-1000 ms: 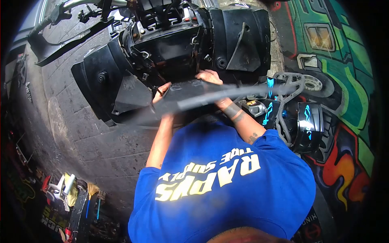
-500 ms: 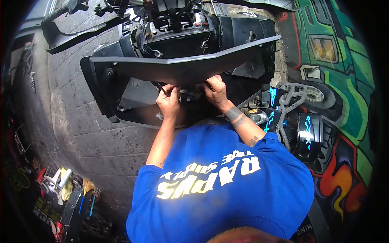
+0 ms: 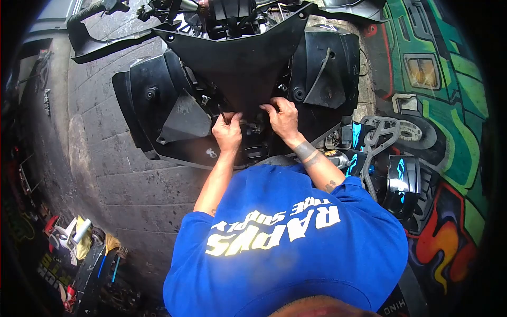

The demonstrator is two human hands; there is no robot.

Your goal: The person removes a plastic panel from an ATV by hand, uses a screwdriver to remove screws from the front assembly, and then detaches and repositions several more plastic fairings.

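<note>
A black V-shaped plastic panel (image 3: 237,63) stands tilted over the front of a black vehicle body, its narrow end toward me. My left hand (image 3: 228,131) is closed beside that narrow end, with a thin dark rod (image 3: 221,110) sticking up from its fingers; its kind I cannot make out. On the other side, my right hand (image 3: 284,120) pinches the panel's lower edge between thumb and fingers. Between the hands, small fittings (image 3: 254,128) show in the dark recess below the panel.
Black fender sections (image 3: 150,92) flank the panel. Handlebar parts (image 3: 113,6) are at the top. On the right lie a grey metal bracket (image 3: 381,134) and a black-and-blue plastic part (image 3: 404,179), by a painted wall (image 3: 454,105). A brush (image 3: 111,244) lies at lower left.
The panel has tipped from nearly edge-on to showing its broad face, its wide edge going up and away. My left hand has shifted slightly right; the right hand has moved little.
</note>
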